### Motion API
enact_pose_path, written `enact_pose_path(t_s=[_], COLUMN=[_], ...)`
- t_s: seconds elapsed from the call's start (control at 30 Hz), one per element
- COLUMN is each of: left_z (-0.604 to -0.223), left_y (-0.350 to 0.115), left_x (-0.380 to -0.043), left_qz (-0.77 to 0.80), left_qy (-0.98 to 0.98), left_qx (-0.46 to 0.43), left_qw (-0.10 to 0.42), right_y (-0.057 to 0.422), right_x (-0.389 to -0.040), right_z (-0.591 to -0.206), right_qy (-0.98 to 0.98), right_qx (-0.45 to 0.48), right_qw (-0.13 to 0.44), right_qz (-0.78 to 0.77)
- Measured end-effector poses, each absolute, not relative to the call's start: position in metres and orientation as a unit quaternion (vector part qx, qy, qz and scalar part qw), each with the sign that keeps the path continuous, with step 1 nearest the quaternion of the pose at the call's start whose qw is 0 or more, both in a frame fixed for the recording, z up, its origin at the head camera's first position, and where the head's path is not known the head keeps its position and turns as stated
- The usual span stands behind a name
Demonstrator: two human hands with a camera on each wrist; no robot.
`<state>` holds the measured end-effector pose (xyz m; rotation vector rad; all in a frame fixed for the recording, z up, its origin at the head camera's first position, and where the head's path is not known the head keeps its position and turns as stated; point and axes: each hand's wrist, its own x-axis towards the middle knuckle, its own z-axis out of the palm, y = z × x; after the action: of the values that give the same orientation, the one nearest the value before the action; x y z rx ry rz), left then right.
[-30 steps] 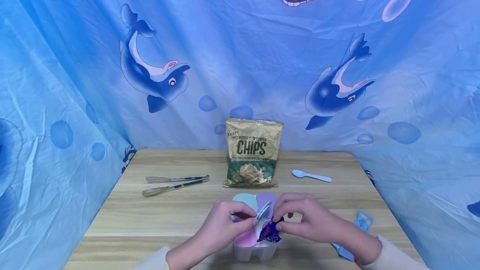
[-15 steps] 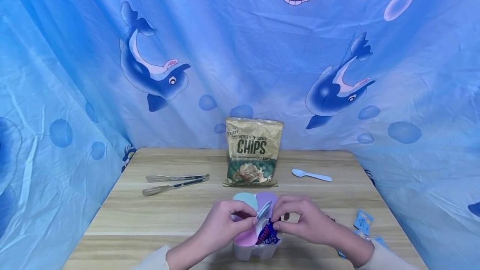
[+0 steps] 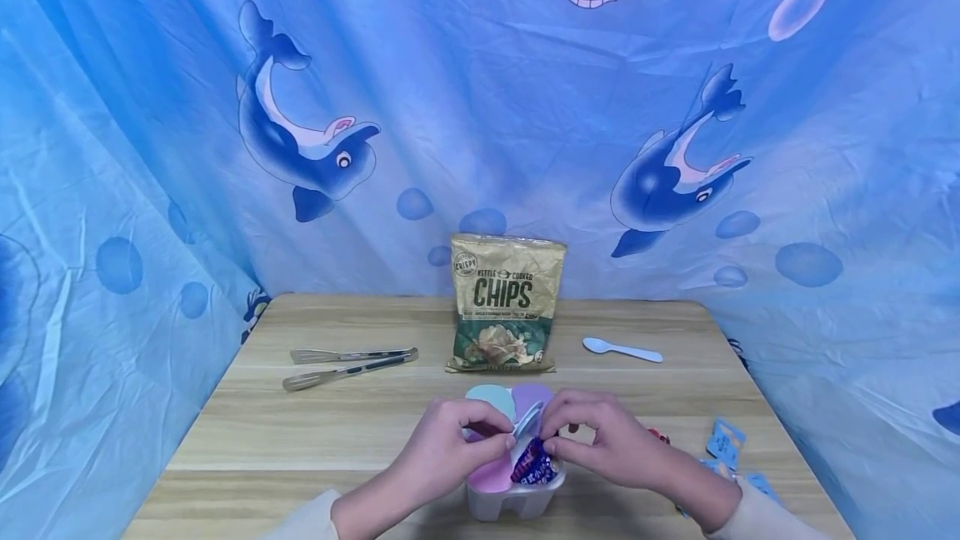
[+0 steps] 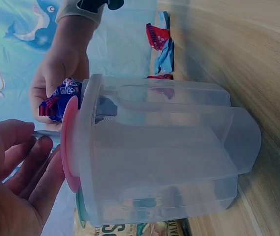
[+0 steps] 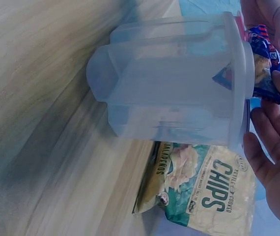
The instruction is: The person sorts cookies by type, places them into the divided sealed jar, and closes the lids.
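A translucent container (image 3: 510, 508) with pink, mint and purple lids stands near the table's front. My left hand (image 3: 459, 444) pinches the raised edge of a pale blue lid (image 3: 528, 418) between thumb and finger, tilting it up. On the other side, my right hand (image 3: 606, 438) pinches a small dark blue snack packet (image 3: 534, 463) with red lettering. In the right wrist view one corner of the packet (image 5: 260, 66) shows through the clear wall, inside the opening, while the rest sticks out above the rim.
A chips bag (image 3: 506, 307) stands upright behind the container. Metal tongs (image 3: 352, 369) lie at the left, and a white spoon (image 3: 622, 351) lies at the back right. Light blue packets (image 3: 725, 442) and red packets (image 4: 158, 37) lie beside my right forearm.
The snack packet has sunk a little into the opening and turned, as my right hand shifted slightly left. My left hand keeps the lid raised. More of the packets at the right shows.
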<state>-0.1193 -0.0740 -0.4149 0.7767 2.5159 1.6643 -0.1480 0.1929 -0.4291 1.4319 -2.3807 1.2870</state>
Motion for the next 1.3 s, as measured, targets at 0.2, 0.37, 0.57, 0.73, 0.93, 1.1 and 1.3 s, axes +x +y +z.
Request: enact_pose_path(t_s=[0.2,0.37,0.57,0.73,0.93,1.1,1.3], left_z=[-0.415,-0.415,-0.414,-0.414,-0.414,-0.414,-0.415], left_y=[-0.074,-0.075,-0.075,-0.075,-0.075,-0.075,-0.075], left_x=[-0.119,-0.12,-0.12,-0.119,-0.12,-0.12,-0.12], left_qz=[0.534,0.535,0.535,0.537,0.533,0.532,0.532], left_qy=[0.807,0.807,0.807,0.806,0.808,0.809,0.809], left_qx=[0.251,0.251,0.25,0.25,0.25,0.251,0.251], left_qw=[0.011,0.01,0.012,0.015,0.012,0.011,0.012], right_y=[0.194,0.196,0.199,0.198,0.198,0.197,0.195], right_x=[-0.147,-0.148,-0.148,-0.148,-0.15,-0.15,-0.15], right_z=[-0.426,-0.422,-0.415,-0.41,-0.408,-0.407,-0.407], right_qy=[-0.784,-0.779,-0.781,-0.78,-0.783,-0.787,-0.782], right_qx=[0.476,0.495,0.515,0.535,0.545,0.535,0.529], right_qw=[0.068,0.068,0.055,0.049,0.044,0.024,0.027], right_qz=[0.391,0.38,0.348,0.321,0.297,0.308,0.329])
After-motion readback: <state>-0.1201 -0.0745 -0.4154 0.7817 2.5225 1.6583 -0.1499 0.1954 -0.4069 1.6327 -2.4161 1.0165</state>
